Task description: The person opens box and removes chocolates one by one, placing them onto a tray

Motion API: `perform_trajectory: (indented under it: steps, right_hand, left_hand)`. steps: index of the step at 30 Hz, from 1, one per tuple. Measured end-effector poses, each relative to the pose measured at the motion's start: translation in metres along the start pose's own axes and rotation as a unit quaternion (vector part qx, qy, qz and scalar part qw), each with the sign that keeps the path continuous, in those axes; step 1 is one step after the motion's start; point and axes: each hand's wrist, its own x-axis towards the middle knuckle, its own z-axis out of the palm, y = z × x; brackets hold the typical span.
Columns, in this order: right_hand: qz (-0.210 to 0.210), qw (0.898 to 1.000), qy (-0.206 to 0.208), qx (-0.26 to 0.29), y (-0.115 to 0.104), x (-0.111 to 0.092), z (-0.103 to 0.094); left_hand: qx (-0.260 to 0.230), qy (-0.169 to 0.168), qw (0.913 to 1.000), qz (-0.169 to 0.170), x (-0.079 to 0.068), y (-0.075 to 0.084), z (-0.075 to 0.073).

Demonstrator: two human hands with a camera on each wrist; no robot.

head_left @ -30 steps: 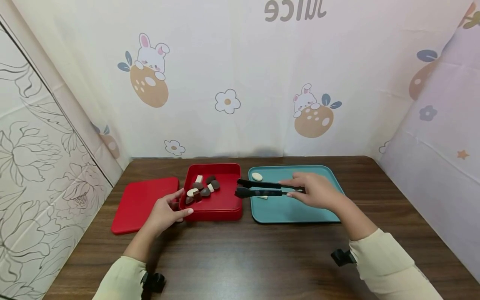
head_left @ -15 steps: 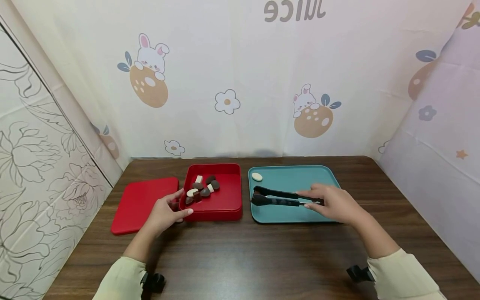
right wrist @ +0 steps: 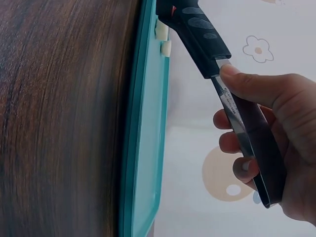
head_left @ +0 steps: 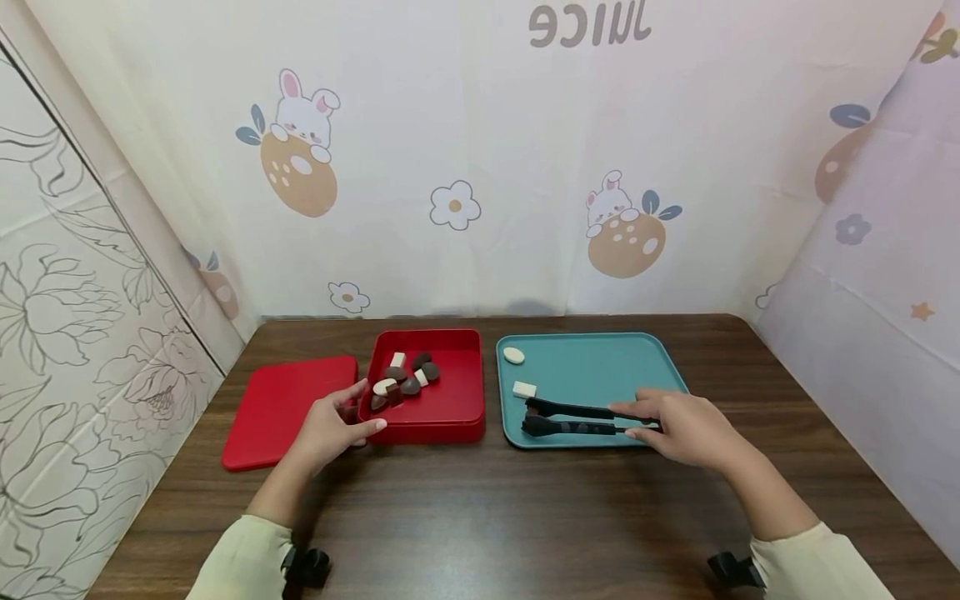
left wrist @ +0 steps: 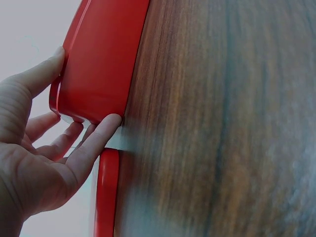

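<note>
My left hand (head_left: 333,425) grips the front left corner of a red box (head_left: 457,392), thumb on the front rim and fingers against the side wall. Several brown and white chocolates (head_left: 410,385) lie in the box's left half. My right hand (head_left: 686,425) holds black tongs (head_left: 577,421) by their arms, low over the front of a teal tray (head_left: 600,358). The tong heads stand slightly apart, with a small brown patch between them. On the tray's left side lie a white oval chocolate (head_left: 513,356) and a white rectangular chocolate (head_left: 524,389), the latter just behind the tong heads.
A flat red lid (head_left: 288,404) lies left of the box, close to my left forearm. Box and tray stand side by side with a narrow gap between. Behind the wooden table (head_left: 480,517) hangs a printed curtain (head_left: 517,125).
The tongs have moved right and toward me, from the gap between box and tray to the tray's front. The white rectangular chocolate now shows fully. The left hand and box stay put.
</note>
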Motion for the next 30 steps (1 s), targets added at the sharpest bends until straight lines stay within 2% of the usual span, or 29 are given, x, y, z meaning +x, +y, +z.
perform_trajectory:
  steps: [9,18,23,30]
  right_hand:
    - [0.015,1.000,0.004,-0.009,-0.002,0.000,0.003]
    - [0.043,0.999,0.017,0.022,-0.002,0.001,-0.001]
    - [0.040,0.997,0.046,0.045,-0.001,0.003,0.003]
    - [0.014,0.995,0.075,0.065,-0.007,0.012,0.010]
  left_hand:
    - [-0.003,-0.003,1.0000,0.006,-0.001,0.000,0.000]
    - [-0.007,0.000,1.0000,0.002,0.000,0.001,0.000]
    - [-0.005,-0.001,1.0000,0.002,-0.001,0.001,0.000]
    - [-0.004,-0.001,1.0000,0.001,-0.001,0.002,0.000]
